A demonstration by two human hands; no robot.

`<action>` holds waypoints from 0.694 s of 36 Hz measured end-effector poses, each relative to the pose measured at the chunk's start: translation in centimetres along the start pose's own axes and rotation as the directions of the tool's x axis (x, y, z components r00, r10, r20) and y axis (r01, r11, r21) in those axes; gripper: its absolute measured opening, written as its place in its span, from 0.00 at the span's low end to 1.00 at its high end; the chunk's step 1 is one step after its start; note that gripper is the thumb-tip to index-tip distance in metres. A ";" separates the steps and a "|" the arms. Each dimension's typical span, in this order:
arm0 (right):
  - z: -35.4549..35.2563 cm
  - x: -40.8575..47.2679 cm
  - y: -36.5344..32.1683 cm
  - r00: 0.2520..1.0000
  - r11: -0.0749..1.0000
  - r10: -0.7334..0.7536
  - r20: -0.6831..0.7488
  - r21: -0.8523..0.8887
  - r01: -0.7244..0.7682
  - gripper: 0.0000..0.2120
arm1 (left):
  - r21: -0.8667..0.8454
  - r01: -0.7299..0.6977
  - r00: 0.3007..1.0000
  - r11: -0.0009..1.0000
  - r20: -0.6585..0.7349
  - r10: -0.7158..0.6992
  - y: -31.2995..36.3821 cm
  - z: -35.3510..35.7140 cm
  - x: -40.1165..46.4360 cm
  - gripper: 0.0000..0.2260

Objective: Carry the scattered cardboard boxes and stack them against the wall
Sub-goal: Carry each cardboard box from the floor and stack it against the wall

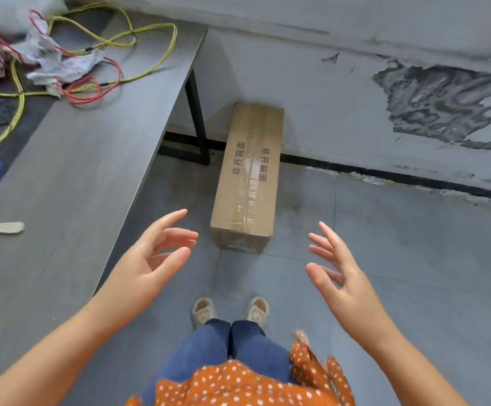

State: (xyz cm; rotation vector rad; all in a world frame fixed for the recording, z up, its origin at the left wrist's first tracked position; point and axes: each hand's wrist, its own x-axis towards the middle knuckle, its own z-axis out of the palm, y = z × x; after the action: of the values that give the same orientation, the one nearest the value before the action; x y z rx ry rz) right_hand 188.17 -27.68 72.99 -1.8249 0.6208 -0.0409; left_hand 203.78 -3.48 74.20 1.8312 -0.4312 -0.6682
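So the cardboard box is on the floor, far end butted up to the wall, right beside the counter leg. Long, narrow, brown, taped down the middle w/ black print either side of the seam; near end looks scuffed and dirty. Both hands are empty and spread wide, left hand and right hand hovering apart from the box on the near side, one each side. Risk imo: it sits end-on, so whatever gets stacked on top has a thin base and could tip. Also the counter edge is close to the box, easy to bump an elbow. Wires on the counter, prob irrelevant.
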 end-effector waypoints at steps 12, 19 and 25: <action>-0.2 -6.8 2.6 0.966 0.970 0.140 -0.218 0.224 -0.090 0.28 | -0.078 -0.032 0.979 0.996 -0.201 0.016 0.2 4.6 -4.8 0.21; -0.6 -8.2 2.4 0.918 0.959 0.172 -0.357 0.275 -0.073 0.27 | -0.045 -0.102 0.987 0.994 -0.127 0.095 0.8 5.3 -3.9 0.18; 0.3 -11.6 2.4 0.822 0.941 0.215 -0.528 0.338 -0.029 0.26 | -0.033 -0.175 0.984 0.984 0.023 0.176 1.5 5.0 -2.5 0.21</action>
State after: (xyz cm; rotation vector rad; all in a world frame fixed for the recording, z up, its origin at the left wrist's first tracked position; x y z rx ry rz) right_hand 177.35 -22.91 73.91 -1.4430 1.0796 -0.5787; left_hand 198.71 -6.22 74.87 1.7338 -0.5887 -0.5745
